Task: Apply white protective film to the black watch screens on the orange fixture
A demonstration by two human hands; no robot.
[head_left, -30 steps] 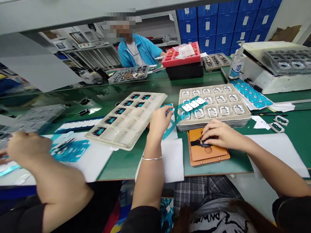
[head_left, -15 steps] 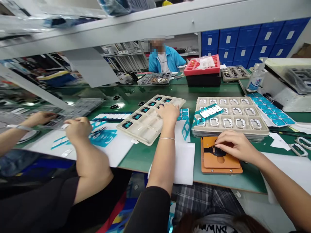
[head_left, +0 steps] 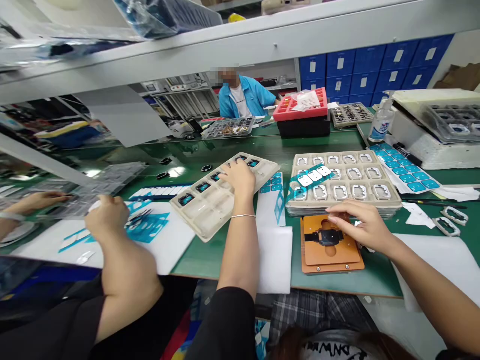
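My left hand (head_left: 239,179) reaches into a beige compartment tray (head_left: 204,220), its fingers curled down over the far compartments. What is under the fingertips is hidden. Black square watch-like parts with blue film (head_left: 203,187) lie along the tray's left row. My right hand (head_left: 362,225) hovers at the right side of an orange fixture (head_left: 315,255), thumb and fingers apart, holding nothing. In the fixture's recess sits a black watch-shaped part (head_left: 330,237), with a black strip at its left.
Behind the fixture, stacked trays (head_left: 345,197) hold white frames, with a blue film strip (head_left: 300,182) across them. Blue sticker sheets (head_left: 408,172) and loose white frames (head_left: 446,226) lie rightward. At left, a co-worker's hand (head_left: 107,217) works over white foam. Another person (head_left: 242,97) sits opposite.
My right hand has let go of the black part in the fixture and drawn back to the right. My left hand has shifted left within the tray. The view has turned slightly.
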